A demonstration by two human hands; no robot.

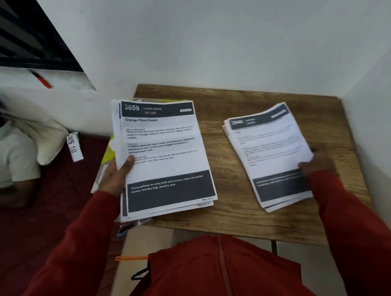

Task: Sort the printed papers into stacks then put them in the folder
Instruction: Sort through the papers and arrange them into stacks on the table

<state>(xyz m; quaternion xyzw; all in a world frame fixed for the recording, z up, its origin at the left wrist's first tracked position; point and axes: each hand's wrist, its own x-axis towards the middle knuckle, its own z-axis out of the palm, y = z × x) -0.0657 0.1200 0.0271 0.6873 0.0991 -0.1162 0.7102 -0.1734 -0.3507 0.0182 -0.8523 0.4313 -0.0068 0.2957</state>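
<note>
**Inspector:** State the position of the papers, taking the table as reference.

**Me:** Two lots. The left stack (164, 155) overhangs the table's (232, 218) left edge; its top sheet is headed 2659, "Change Pillow Covers". My left hand (117, 174) grips its left margin, thumb on top, fingers underneath. The right stack (270, 157) lies flat on the table towards the right wall. My right hand (316, 161) is at that stack's right edge; it is blurred, so I cannot tell whether it grips or merely touches.

**Inspector:** The folder?

**Me:** Something yellow-green (106, 154) shows just under the left stack at the table's left edge. I judge that to be the folder (106, 154), though little of it is visible.

**Inspector:** Risks?

**Me:** The left stack is fanned at its lower edge, and much of it is off the table. If my grip slackens, the loose sheets may slide to the floor. The right stack is also splayed; a careless push could scatter it or mix the sorting.

**Inspector:** Materials?

**Me:** Thin white printed sheets with dark header and footer bands, smooth and flexible. The table is rectangular, brown wood grain, matt.

**Inspector:** Beyond the table?

**Me:** To its left, a dark red mattress (31, 235), a white pillow (45, 138), a tag reading WS 10 (73, 147), and another person lying there.
</note>
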